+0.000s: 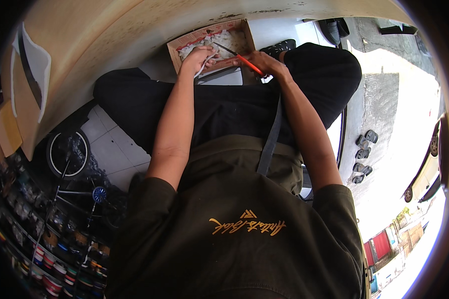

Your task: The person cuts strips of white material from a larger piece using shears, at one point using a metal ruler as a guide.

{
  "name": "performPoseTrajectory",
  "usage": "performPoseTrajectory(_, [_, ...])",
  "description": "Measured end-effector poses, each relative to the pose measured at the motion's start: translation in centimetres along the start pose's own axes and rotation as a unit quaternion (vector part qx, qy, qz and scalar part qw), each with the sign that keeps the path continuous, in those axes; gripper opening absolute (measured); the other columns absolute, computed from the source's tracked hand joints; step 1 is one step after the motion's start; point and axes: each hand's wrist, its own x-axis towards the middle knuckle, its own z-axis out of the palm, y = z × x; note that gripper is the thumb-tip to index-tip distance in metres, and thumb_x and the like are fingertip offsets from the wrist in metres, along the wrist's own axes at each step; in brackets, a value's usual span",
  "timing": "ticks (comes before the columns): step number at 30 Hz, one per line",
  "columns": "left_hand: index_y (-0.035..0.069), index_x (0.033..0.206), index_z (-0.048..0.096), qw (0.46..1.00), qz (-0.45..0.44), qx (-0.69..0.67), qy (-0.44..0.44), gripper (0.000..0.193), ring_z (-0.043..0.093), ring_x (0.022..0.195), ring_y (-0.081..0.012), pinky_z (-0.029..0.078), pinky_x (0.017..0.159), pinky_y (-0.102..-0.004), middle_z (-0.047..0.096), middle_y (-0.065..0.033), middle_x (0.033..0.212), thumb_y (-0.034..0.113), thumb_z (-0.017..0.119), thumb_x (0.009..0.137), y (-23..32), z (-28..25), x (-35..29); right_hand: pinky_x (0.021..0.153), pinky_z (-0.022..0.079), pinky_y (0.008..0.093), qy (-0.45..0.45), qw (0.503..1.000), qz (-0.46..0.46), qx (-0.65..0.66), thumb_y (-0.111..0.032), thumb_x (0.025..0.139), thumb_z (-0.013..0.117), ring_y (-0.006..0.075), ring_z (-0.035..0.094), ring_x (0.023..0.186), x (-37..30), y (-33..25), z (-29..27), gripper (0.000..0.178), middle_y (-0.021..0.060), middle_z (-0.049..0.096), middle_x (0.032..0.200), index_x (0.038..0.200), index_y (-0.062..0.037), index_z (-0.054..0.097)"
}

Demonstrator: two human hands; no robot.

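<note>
Holding red-handled scissors and white cord

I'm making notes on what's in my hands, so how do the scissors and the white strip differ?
The scissors have orange handles and dark metal, while the white strip is one pale colour. The scissors are in your right hand; the white strip is in your left hand. The scissors look straight, whereas the white strip bends. Both are held near the cardboard box.
</note>
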Motion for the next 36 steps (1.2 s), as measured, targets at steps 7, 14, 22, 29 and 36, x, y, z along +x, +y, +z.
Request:
performPoseTrajectory(7, [0.002,0.095,0.053,0.998,-0.053,-0.016,0.025,0.014,0.037,0.051,-0.0102,0.031,0.043,-0.0242,0.047,-0.0037,0.068,0.015,0.051,0.095,-0.1,-1.5,0.8,0.05,0.04,0.035,-0.057,0.962,0.236,0.125,-0.081,0.077,0.039,0.0183,0.051,0.053,-1.7,-6.2,-2.6,0.081,0.0075,0.045,0.054,0.095,-0.0059,0.065])
performPoseTrajectory(14, [-0.003,0.089,0.053,1.0,-0.003,0.003,-0.018,0.013,0.042,0.051,-0.0111,0.033,0.04,-0.0254,0.055,-0.0069,0.074,0.008,0.049,0.095,0.1,-0.9,0.2,0.065,0.045,0.0396,-0.115,0.951,0.26,0.12,-0.09,0.066,0.039,0.0241,0.057,0.076,-1.1,-5.7,-2.5,0.096,0.0131,0.055,0.08,0.113,-0.0081,0.06])
performPoseTrajectory(22, [0.0,0.093,0.057,0.998,0.043,-0.001,0.048,0.015,0.039,0.051,-0.0087,0.032,0.041,-0.0241,0.044,-0.0009,0.062,0.014,0.052,0.095,0.3,-0.2,-0.7,0.074,0.05,0.0431,-0.083,0.967,0.206,0.128,-0.086,0.068,0.043,0.0282,0.061,0.095,-1.6,-6.2,-2.8,0.095,0.0179,0.063,0.105,0.124,-0.0099,0.057])
performPoseTrajectory(29, [-0.001,0.096,0.056,0.999,0.004,0.03,-0.036,0.018,0.034,0.049,-0.0073,0.031,0.041,-0.0219,0.047,-0.0013,0.066,0.017,0.053,0.095,-0.4,-1.8,0.2,0.053,0.044,0.033,-0.049,0.995,0.061,0.06,-0.068,0.083,0.049,0.0188,0.055,0.055,0.2,-1.8,-0.7,0.065,0.0087,0.055,0.062,0.114,-0.0127,0.063])
performPoseTrajectory(36, [-0.004,0.104,0.051,1.0,-0.021,0.007,-0.008,0.02,0.04,0.054,-0.0086,0.031,0.042,-0.0202,0.058,-0.0098,0.086,0.015,0.048,0.096,0.0,-1.7,-0.1,0.052,0.044,0.0334,-0.056,0.983,0.166,0.058,-0.07,0.084,0.045,0.0176,0.054,0.054,0.3,-3.0,-1.2,0.069,0.012,0.054,0.064,0.102,-0.0055,0.064])
